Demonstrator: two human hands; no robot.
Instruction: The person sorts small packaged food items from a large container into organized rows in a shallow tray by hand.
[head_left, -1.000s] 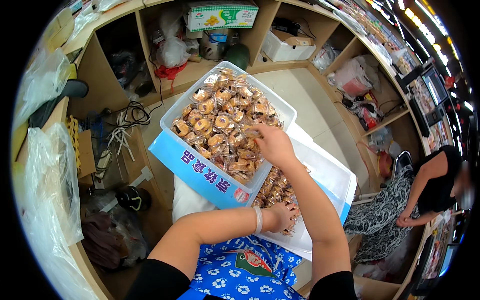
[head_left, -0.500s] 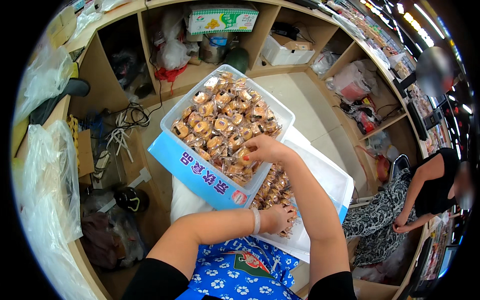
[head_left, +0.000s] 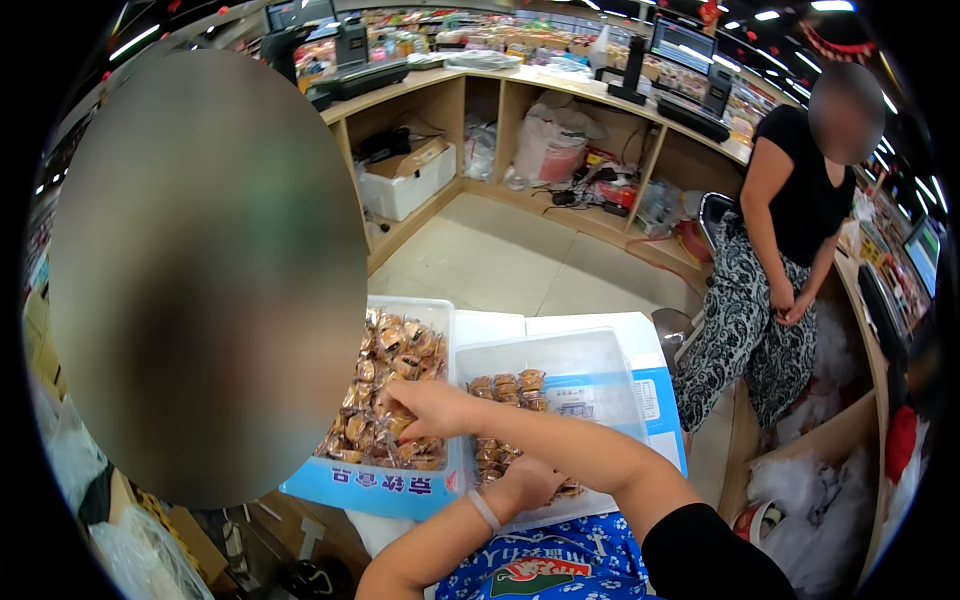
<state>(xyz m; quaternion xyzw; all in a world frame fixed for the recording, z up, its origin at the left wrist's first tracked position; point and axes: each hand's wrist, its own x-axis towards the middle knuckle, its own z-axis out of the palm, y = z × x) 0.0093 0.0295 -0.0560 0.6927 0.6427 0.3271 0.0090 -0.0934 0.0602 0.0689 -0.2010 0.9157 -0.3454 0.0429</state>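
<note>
Two translucent plastic tubs stand side by side before me. Loose, individually wrapped round cookies (head_left: pixel 415 342) are heaped in the left tub (head_left: pixel 448 325). In the right tub (head_left: pixel 540 345), wrapped cookies (head_left: pixel 508 388) stand in neat rows along its left part. My right hand (head_left: pixel 435 408) crosses over my left arm and reaches into the heap, its fingers bent around wrapped cookies. Low in the right tub, my left hand (head_left: pixel 528 482), with a pale band at the wrist, curls over cookies at the near end of the rows. Its fingertips are partly hidden.
Under the tubs lies a blue and white carton (head_left: pixel 655 395). A large blurred patch covers the left side and part of the left tub. At right sits a person (head_left: pixel 780 220) in patterned trousers. Wooden shelving (head_left: pixel 500 130) holding boxes, bags and cables curves around behind.
My view has swung up and to the right, so the tubs appear lower. A blurred patch now covers the left. My hands stay at the same two tubs.
</note>
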